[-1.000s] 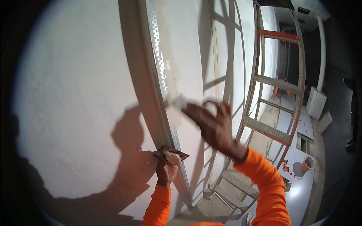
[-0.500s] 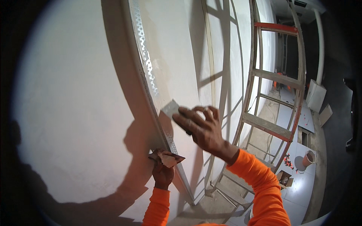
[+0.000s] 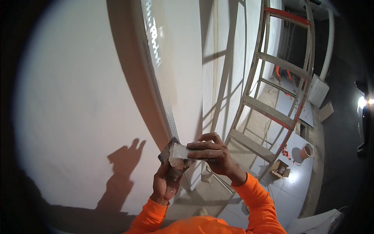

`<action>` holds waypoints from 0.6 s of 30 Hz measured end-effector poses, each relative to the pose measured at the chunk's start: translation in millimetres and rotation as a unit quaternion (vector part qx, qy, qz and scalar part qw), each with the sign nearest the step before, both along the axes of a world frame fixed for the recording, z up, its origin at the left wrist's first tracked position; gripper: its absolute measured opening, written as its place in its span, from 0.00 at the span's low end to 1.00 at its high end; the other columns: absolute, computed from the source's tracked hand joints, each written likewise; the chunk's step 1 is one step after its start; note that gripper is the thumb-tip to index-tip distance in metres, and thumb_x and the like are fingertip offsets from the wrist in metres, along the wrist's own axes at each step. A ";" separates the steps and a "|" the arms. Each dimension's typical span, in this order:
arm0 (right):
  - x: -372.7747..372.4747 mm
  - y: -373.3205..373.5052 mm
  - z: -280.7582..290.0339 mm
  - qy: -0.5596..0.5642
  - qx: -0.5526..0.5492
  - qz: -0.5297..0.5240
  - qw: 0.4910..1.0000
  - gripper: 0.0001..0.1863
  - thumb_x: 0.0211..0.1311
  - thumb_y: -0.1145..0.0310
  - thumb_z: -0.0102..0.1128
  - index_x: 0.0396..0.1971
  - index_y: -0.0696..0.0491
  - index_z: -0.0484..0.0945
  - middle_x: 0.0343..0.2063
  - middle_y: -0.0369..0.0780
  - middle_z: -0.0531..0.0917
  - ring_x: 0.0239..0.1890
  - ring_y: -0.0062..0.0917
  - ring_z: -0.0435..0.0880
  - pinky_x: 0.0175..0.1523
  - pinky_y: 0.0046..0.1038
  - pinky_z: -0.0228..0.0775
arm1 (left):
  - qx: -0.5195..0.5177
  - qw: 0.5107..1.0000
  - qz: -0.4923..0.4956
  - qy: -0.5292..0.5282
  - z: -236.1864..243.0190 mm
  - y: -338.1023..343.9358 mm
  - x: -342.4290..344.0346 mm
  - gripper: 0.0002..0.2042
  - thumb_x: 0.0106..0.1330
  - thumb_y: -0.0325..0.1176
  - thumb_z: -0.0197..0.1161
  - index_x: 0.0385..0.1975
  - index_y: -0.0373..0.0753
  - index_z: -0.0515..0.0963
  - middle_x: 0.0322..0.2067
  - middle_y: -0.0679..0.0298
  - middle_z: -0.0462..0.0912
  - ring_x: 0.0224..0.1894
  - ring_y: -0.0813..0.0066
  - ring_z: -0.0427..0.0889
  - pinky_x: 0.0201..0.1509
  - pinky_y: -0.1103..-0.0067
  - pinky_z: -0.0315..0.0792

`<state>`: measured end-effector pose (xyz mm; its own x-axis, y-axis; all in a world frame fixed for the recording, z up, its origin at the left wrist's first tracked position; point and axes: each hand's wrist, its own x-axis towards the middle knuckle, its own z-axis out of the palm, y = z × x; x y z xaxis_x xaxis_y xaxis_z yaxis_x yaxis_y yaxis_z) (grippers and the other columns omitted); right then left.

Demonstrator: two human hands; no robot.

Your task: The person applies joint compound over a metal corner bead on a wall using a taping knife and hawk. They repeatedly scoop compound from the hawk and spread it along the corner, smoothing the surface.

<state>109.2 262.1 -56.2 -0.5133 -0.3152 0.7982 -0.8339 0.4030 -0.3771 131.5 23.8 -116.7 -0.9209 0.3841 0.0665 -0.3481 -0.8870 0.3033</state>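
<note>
Low in front of the wall corner, my left hand (image 3: 166, 184) is closed under a dark flat plate (image 3: 166, 153) that carries a lump of pale putty (image 3: 176, 162). My right hand (image 3: 219, 156) grips a pale, flat putty scraper (image 3: 180, 151), fingers laid along its top. The scraper's blade rests against the putty on the plate; its handle is hidden in the hand. Just beyond both hands, a perforated metal corner bead (image 3: 163, 97) runs up the wall edge, partly coated with filler.
A stepladder (image 3: 269, 111) stands to the right of the wall. On the tiled floor are an open cardboard box (image 3: 279, 169), small red-orange pieces (image 3: 286, 152) and a bucket (image 3: 306, 151). Farther off, a person in orange (image 3: 282, 72) is bent low.
My right hand has come down and left from the corner bead, bringing the scraper onto the putty. My left hand has tilted the plate. The view has shifted, with the ladder appearing higher.
</note>
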 end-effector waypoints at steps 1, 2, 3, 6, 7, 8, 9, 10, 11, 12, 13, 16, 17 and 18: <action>5.7 -2.3 -5.3 0.006 0.021 -0.004 1.000 0.22 0.60 0.72 0.72 0.52 0.33 0.90 0.56 0.25 0.89 0.57 0.30 0.81 0.63 0.36 0.69 | 0.035 0.999 -0.026 -0.017 -2.6 -4.1 8.3 0.24 0.84 0.37 0.47 0.75 0.35 0.62 0.68 0.49 0.74 0.70 0.55 0.75 0.77 0.62 0.71; 10.8 -4.3 -11.0 -0.002 0.054 -0.010 0.999 0.22 0.60 0.72 0.72 0.52 0.32 0.90 0.56 0.25 0.89 0.57 0.30 0.80 0.63 0.36 0.68 | 0.081 0.995 -0.053 -0.031 -5.8 -9.5 15.6 0.24 0.85 0.37 0.47 0.75 0.34 0.62 0.68 0.49 0.74 0.70 0.55 0.75 0.78 0.63 0.70; 16.4 -3.9 -16.7 -0.001 0.076 -0.036 0.996 0.21 0.61 0.71 0.72 0.52 0.32 0.90 0.56 0.24 0.89 0.57 0.31 0.80 0.63 0.37 0.68 | 0.038 0.999 -0.023 -0.026 -10.2 -12.9 22.2 0.24 0.85 0.38 0.46 0.75 0.34 0.62 0.70 0.49 0.73 0.71 0.54 0.74 0.79 0.62 0.69; 33.9 1.6 -31.2 -0.014 0.153 -0.113 0.982 0.20 0.62 0.71 0.71 0.51 0.31 0.91 0.56 0.24 0.89 0.58 0.31 0.79 0.64 0.38 0.66 | -0.066 0.996 -0.006 -0.059 -19.9 -32.3 40.9 0.25 0.85 0.38 0.47 0.76 0.36 0.60 0.72 0.52 0.71 0.73 0.55 0.72 0.80 0.60 0.67; 40.3 2.2 -35.2 -0.027 0.167 -0.147 0.975 0.19 0.63 0.71 0.71 0.51 0.31 0.91 0.56 0.24 0.89 0.58 0.31 0.79 0.64 0.38 0.66 | -0.042 0.999 -0.008 -0.032 -21.9 -40.3 47.4 0.25 0.85 0.38 0.47 0.76 0.37 0.60 0.72 0.54 0.71 0.73 0.56 0.72 0.80 0.58 0.65; 47.5 1.2 -38.2 -0.037 0.172 -0.182 0.968 0.19 0.63 0.71 0.71 0.50 0.31 0.91 0.57 0.23 0.88 0.58 0.31 0.79 0.65 0.38 0.65 | -0.035 0.999 -0.005 -0.019 -22.4 -49.4 52.3 0.25 0.84 0.38 0.48 0.77 0.38 0.60 0.73 0.55 0.70 0.74 0.56 0.71 0.81 0.57 0.64; 53.8 -2.4 -41.0 -0.036 0.126 -0.177 0.975 0.16 0.70 0.72 0.68 0.51 0.35 0.90 0.54 0.29 0.90 0.54 0.28 0.82 0.61 0.34 0.70 | -0.026 1.000 -0.002 0.003 -22.5 -57.9 56.2 0.25 0.84 0.38 0.48 0.77 0.40 0.60 0.73 0.57 0.70 0.74 0.57 0.70 0.81 0.56 0.63; 64.1 -13.3 -46.4 -0.112 0.011 -0.177 0.978 0.14 0.71 0.71 0.66 0.52 0.40 0.89 0.52 0.31 0.90 0.51 0.27 0.83 0.58 0.33 0.71 | -0.031 0.999 0.004 -0.009 -22.4 -65.7 59.2 0.25 0.84 0.38 0.49 0.77 0.41 0.61 0.73 0.58 0.70 0.74 0.58 0.70 0.82 0.55 0.61; 76.7 -25.9 -51.4 -0.187 -0.111 -0.174 0.960 0.12 0.73 0.71 0.65 0.52 0.45 0.88 0.51 0.34 0.90 0.49 0.26 0.84 0.56 0.32 0.73 | -0.033 0.999 0.010 -0.015 -22.3 -70.6 60.6 0.24 0.84 0.38 0.50 0.77 0.43 0.62 0.74 0.60 0.70 0.75 0.58 0.69 0.82 0.53 0.60; 88.6 -39.8 -55.5 -0.259 -0.229 -0.167 0.923 0.11 0.75 0.70 0.63 0.53 0.50 0.87 0.49 0.36 0.90 0.47 0.26 0.85 0.53 0.31 0.74 | -0.011 1.000 0.011 -0.011 -22.3 -75.2 63.1 0.24 0.84 0.38 0.50 0.76 0.44 0.62 0.74 0.61 0.70 0.75 0.59 0.69 0.82 0.52 0.59; 102.3 -53.4 -59.1 -0.293 -0.356 -0.092 0.883 0.13 0.78 0.70 0.60 0.56 0.57 0.83 0.47 0.40 0.89 0.43 0.23 0.85 0.48 0.29 0.77 | -0.006 0.999 0.030 -0.017 -22.4 -76.8 62.1 0.24 0.83 0.38 0.51 0.76 0.45 0.63 0.74 0.61 0.70 0.76 0.60 0.68 0.83 0.53 0.57; 140.0 -106.2 -74.1 -0.462 -0.559 0.013 0.689 0.13 0.76 0.70 0.61 0.55 0.57 0.82 0.43 0.39 0.88 0.40 0.23 0.84 0.43 0.30 0.77 | -0.025 0.996 0.090 -0.010 -24.7 -77.9 64.2 0.25 0.82 0.38 0.54 0.76 0.46 0.62 0.73 0.61 0.70 0.75 0.61 0.69 0.82 0.55 0.60; 148.4 -123.5 -79.4 -0.499 -0.588 0.003 0.637 0.11 0.76 0.70 0.61 0.52 0.58 0.82 0.42 0.39 0.87 0.39 0.24 0.84 0.42 0.30 0.77 | -0.037 0.993 0.105 -0.046 -26.7 -78.2 64.8 0.25 0.82 0.38 0.57 0.76 0.45 0.62 0.72 0.63 0.71 0.72 0.64 0.72 0.80 0.58 0.63; 154.4 -137.7 -84.3 -0.523 -0.619 0.012 0.585 0.10 0.76 0.71 0.62 0.50 0.58 0.82 0.41 0.39 0.87 0.38 0.24 0.83 0.41 0.30 0.78 | -0.053 0.992 0.116 0.003 -30.2 -77.2 65.1 0.25 0.82 0.38 0.57 0.74 0.44 0.63 0.69 0.63 0.73 0.69 0.66 0.74 0.76 0.61 0.66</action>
<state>263.6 124.4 -140.4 -0.9325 0.1558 -0.3259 0.1153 -0.7266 -0.6773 196.6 -53.4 -146.9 -0.9852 0.1661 0.0429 -0.1353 -0.9060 0.4010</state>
